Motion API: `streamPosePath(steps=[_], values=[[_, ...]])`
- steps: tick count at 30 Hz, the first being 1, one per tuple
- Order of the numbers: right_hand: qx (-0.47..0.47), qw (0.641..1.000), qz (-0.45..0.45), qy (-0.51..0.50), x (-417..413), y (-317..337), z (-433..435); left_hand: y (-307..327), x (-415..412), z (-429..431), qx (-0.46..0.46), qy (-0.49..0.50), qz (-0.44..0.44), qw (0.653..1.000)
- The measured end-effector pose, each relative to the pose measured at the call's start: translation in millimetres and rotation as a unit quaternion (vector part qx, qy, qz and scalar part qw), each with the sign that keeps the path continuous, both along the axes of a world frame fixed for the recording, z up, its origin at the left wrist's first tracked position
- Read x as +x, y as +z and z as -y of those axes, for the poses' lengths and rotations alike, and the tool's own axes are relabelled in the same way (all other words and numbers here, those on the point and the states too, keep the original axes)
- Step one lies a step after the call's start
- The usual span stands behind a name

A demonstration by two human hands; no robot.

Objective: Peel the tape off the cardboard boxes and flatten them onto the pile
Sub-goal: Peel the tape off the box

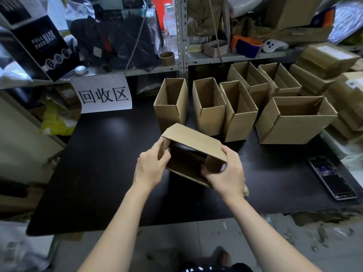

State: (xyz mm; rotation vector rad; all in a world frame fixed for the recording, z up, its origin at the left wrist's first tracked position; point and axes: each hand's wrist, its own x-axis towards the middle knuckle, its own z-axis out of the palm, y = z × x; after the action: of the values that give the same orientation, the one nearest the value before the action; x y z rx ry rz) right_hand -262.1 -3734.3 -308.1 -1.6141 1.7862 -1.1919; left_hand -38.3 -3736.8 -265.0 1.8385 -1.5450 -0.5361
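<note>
Cardboard box, open at both ends so that we see the dark surface through it, sits tilted between our hands above the middle of the black desk; we cannot tell whether its lower edge touches the desk. Our left grip holds the box's left wall, thumb outside and fingers curled inside. Our right grip clasps the right wall, thumb on the top panel and fingers wrapped round the edge.

Behind it, three narrow open boxes stand upright side by side, with two more open boxes behind them and a wider open box to the right. Closed parcels are stacked at the far right. A phone with a lit screen lies near the desk's right edge. A paper sign hangs from the shelf, where a tape roll stands.
</note>
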Motion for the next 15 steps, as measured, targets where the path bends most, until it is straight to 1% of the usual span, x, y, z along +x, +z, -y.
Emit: streamPosePath(steps=[3, 5, 7, 11, 13, 15], values=[[0.035, 0.999, 0.004, 0.041, -2, 2, -4, -3, 5, -4, -0.003, 0.028, -0.116, 0.993], [0.030, 0.998, 0.004, 0.057, -3, 5, -10, -2, 1, -6, 0.012, 0.058, -0.196, 0.979], [0.014, 0.997, -0.011, 0.074, -1, 5, -16, -4, -5, -7, 0.021, 0.079, -0.247, 0.966], [-0.005, 0.990, -0.055, 0.129, 9, -2, -24, -17, -14, -10, 0.022, 0.051, -0.397, 0.916], [-0.007, 0.986, -0.078, 0.150, 12, -5, -25, -23, -17, -14, 0.033, 0.030, -0.441, 0.896], [-0.005, 0.981, -0.091, 0.171, 15, -5, -26, -22, -18, -15, 0.033, 0.052, -0.467, 0.882]])
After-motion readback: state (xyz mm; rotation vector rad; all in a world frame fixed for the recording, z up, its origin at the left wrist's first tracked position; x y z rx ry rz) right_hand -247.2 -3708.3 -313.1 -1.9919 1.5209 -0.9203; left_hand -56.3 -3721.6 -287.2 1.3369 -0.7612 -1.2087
